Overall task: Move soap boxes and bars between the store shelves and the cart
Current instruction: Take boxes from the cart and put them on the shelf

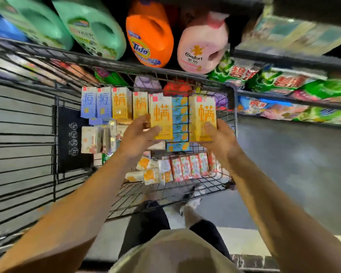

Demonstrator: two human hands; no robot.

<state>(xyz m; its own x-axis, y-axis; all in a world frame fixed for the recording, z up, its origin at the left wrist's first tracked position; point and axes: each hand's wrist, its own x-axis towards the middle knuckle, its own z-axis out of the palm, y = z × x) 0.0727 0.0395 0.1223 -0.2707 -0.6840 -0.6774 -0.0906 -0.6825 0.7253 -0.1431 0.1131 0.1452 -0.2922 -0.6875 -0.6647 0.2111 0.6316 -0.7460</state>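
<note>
I am looking down into the wire cart (pixel 233 107) at the centre of the frame. My left hand (pixel 140 134) is gripping a yellow soap box (pixel 161 117) by its lower edge, thumb lying on its front. My right hand (pixel 218 134) is gripping a second yellow box (pixel 204 115) the same way, just right of centre. Both boxes are standing upright above the cart's contents. Between them a stack of blue bars (pixel 180 123) is showing. Behind, toward the upper middle, two pale blue boxes (pixel 96 102) and two more yellow boxes (pixel 130 103) are standing in a row inside the cart. Lower in the cart, a row of pink-wrapped bars (pixel 191 166) is lying beside orange-printed packs (pixel 148 170). Along the top of the frame, an orange detergent jug (pixel 149 34) and a pink bottle (pixel 200 44) are sitting on the store shelf.
</note>
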